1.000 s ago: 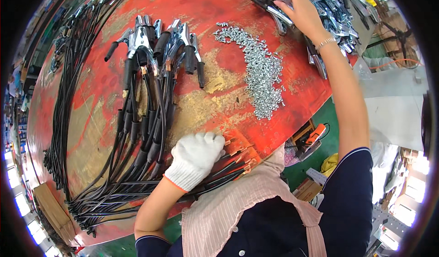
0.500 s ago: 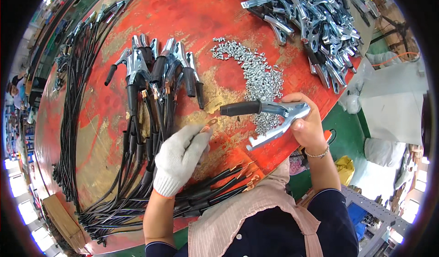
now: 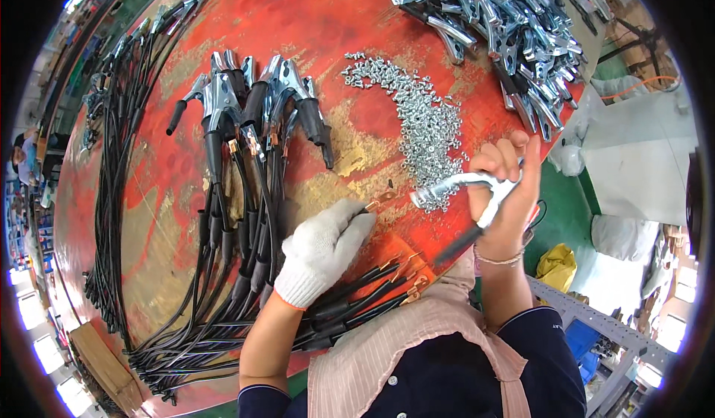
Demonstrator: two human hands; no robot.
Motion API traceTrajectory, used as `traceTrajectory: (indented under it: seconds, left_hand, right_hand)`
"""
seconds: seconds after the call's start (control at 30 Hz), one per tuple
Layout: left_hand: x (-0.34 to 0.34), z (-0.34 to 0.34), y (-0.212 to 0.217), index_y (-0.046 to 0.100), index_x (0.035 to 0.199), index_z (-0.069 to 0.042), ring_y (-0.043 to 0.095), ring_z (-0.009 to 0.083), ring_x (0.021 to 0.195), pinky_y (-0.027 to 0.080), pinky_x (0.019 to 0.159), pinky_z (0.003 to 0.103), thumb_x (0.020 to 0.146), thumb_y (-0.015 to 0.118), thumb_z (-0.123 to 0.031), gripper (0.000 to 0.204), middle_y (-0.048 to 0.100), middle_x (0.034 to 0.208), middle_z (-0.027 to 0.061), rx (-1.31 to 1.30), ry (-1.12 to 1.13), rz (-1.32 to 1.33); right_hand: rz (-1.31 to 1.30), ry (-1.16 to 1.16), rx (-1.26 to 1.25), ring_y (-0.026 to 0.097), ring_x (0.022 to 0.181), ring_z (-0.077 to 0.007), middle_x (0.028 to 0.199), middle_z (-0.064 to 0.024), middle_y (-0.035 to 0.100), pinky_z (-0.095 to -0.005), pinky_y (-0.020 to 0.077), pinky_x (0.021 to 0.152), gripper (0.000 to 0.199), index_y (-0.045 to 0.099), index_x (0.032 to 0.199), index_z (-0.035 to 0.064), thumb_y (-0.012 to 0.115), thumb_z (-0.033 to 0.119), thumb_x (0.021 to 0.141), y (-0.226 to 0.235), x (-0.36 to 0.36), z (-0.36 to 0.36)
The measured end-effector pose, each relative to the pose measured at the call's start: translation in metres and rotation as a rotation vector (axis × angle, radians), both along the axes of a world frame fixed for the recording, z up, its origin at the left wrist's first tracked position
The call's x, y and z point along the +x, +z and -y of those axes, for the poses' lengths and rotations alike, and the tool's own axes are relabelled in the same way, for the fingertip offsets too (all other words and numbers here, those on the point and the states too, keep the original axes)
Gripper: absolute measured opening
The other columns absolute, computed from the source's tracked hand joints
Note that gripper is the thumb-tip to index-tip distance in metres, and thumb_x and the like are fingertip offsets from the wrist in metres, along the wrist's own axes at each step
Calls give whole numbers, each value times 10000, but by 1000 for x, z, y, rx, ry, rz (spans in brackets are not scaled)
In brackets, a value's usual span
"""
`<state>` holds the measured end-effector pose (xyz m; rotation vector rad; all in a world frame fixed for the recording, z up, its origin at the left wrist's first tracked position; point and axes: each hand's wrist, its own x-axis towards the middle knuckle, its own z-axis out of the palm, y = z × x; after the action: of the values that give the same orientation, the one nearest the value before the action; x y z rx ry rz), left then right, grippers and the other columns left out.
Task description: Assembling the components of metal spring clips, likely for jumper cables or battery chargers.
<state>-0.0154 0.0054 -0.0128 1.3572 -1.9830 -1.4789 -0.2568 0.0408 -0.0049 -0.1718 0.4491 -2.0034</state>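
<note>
My right hand (image 3: pixel 509 195), bare, grips a silver metal clamp (image 3: pixel 463 187) with a black handle, its jaws pointing left. My left hand (image 3: pixel 325 248), in a white knit glove, holds a black cable by its copper lug (image 3: pixel 381 199), and the lug tip sits just left of the clamp's jaws. Under the left hand lies a bundle of black cables with copper lugs (image 3: pixel 406 275) at the table's near edge.
On the red round table (image 3: pixel 313 16): a strip of small silver screws (image 3: pixel 424 120), several finished clamps on black cables (image 3: pixel 253 105), a pile of bare silver clamps (image 3: pixel 506 23) at the far right, more cables (image 3: pixel 112 142) along the left rim.
The right hand brought a clamp from the far pile down to the near edge and turned it so its jaws point left. The left hand picked up a cable lug and raised it toward the clamp.
</note>
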Motion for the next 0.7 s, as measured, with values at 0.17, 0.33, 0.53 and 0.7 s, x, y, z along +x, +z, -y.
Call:
traceTrajectory:
  seconds: [0.17,0.33,0.53,0.7]
  left_hand:
    - [0,-5,18,666,1009,-39,680,238,748,508,694,334,895,653,-329,312,672,802,149,159,-16,60]
    - [-2,-7,15,682,964,-35,632,139,648,496,626,305,895,665,-354,327,658,712,104,280,94,51]
    - [-6,-4,14,686,953,-35,603,119,605,486,593,302,905,656,-369,338,641,666,87,305,47,103]
    - [-8,-4,12,670,873,-23,559,60,577,451,524,249,918,650,-290,272,636,652,21,292,66,35]
  right_hand:
    - [-204,-85,6,299,598,-56,616,63,310,-232,331,621,159,529,1050,125,478,275,1032,6,51,13]
    - [-264,16,179,370,681,-61,694,60,341,-278,404,745,215,472,1175,134,483,292,1030,18,71,7]
    - [-390,42,253,423,777,-74,790,48,374,-362,437,877,292,407,1271,129,479,279,1031,22,72,-2]
    - [-412,64,240,440,808,-79,820,41,397,-392,443,888,313,391,1295,124,479,266,1031,20,69,-5]
